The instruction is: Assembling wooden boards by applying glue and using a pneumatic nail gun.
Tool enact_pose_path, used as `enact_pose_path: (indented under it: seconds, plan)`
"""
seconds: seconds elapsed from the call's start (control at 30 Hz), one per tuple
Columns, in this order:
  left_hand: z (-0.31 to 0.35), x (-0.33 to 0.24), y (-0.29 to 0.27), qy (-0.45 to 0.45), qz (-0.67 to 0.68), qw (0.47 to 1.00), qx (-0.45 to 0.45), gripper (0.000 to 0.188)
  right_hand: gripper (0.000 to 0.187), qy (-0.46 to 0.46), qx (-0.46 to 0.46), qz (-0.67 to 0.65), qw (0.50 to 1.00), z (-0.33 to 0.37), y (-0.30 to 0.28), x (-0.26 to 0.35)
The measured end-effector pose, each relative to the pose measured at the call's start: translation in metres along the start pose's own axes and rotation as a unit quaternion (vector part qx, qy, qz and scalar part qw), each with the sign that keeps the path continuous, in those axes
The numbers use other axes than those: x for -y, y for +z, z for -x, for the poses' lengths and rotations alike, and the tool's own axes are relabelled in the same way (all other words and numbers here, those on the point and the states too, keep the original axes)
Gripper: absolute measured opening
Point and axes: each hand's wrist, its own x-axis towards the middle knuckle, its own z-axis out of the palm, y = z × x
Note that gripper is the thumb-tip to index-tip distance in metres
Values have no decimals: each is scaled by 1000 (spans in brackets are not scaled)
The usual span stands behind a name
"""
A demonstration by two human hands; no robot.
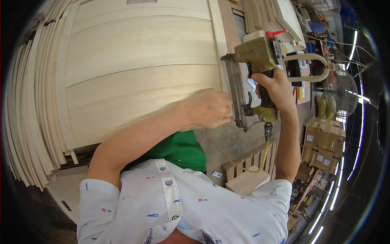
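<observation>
My right hand (278,89) is wrapped round the black grip of a pneumatic nail gun (254,57), olive-coloured with a long dark magazine. The gun is held up beside the right edge of a pale wooden panel (142,77). From its lower end a yellowish air hose (263,158) curves down. My left hand (209,107) lies at the panel's near right corner, close to the magazine. Its fingers are curled in, and what they hold, if anything, is hidden.
Several thin wooden boards (30,105) stand along the left. Another stack of panels (270,16) lies at the back right, near a wooden loop-shaped piece (321,67). A slatted wooden pallet (239,168) is on the floor, with cardboard boxes (323,142) and a fan (345,93) farther right.
</observation>
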Motion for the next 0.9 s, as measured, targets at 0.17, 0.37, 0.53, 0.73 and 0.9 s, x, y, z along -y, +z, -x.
enact_pose_path:
  seconds: [0.17,0.37,0.53,0.73,0.9]
  plan:
    - [2,0,1,-25,-14,999,-17,22,21,-7,-19,38,999,12,0,-7]
    - [-12,19,-22,-226,-10,944,-239,21,22,12,-15,-11,1000,40,1,-24]
    - [-13,29,-28,-316,103,879,-342,18,21,36,-1,6,999,58,-1,-25]
    - [-15,28,-28,-319,101,887,-319,23,20,42,-15,-50,998,80,0,-43]
    - [-17,24,-35,-335,95,878,-329,23,22,47,-33,-51,997,75,-15,-41]
